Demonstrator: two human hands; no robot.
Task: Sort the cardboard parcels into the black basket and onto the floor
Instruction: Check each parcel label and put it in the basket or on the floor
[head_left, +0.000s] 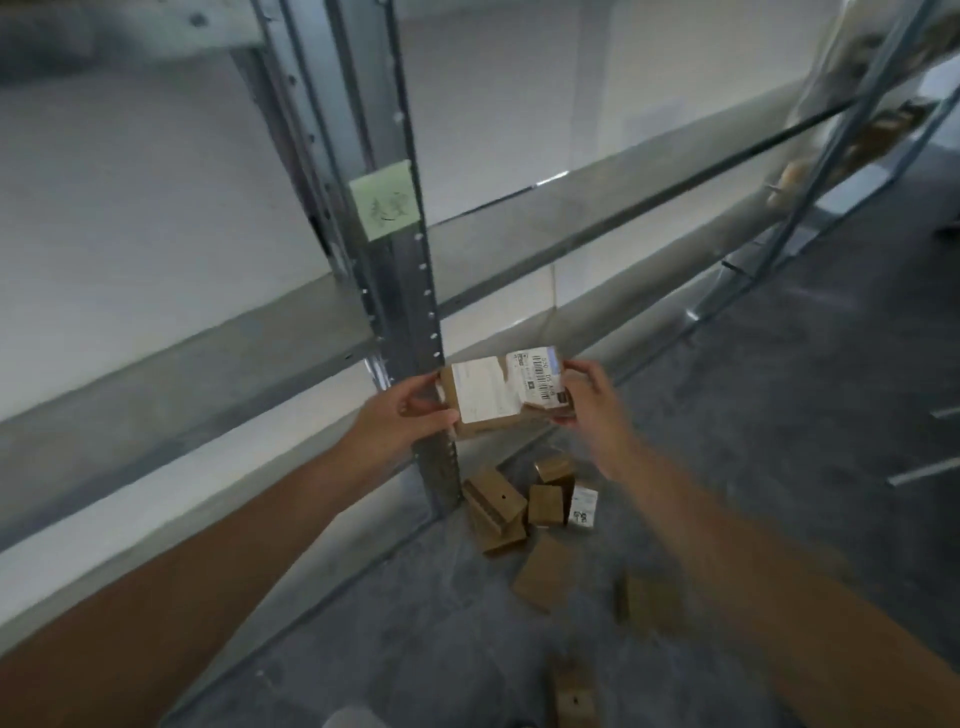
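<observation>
Forearms, two, bare: left forearm (182, 571) and right forearm (779, 587) reach up from the bottom corners toward the middle of the view.

Small parcel (574, 699): brown cardboard, on the grey floor (779, 415) at the bottom edge, between the forearms; blurred.

Blurred parcel (644, 597): on the floor just beside the right forearm.

Flat parcel (545, 571): lying on the floor, near the blurred parcel but apart from it.

Heap of parcels (496, 509): on the floor at the foot of the metal post (410, 291). Several brown boxes touch or overlap. One white-labelled box (583, 506) sits at the heap's right side.

Held parcel (485, 400): brown cardboard, white labels and a barcode facing up. It is raised in the air above the heap, in front of the post.

Left grip (410, 415): thumb on top, fingers beneath, pinching the held parcel's left edge.

Right grip (587, 400): fingers curled round the held parcel's right edge, pinching it.

Metal post: upright of a grey rack, punched with holes. Green sticky note (384, 200) is stuck on it above the hands; writing illegible.

Shelf boards (571, 218): grey, running left and right from the post.

Second rack (831, 156): far right, leaning in the wide view. Brownish goods on it, too blurred to name.
</observation>
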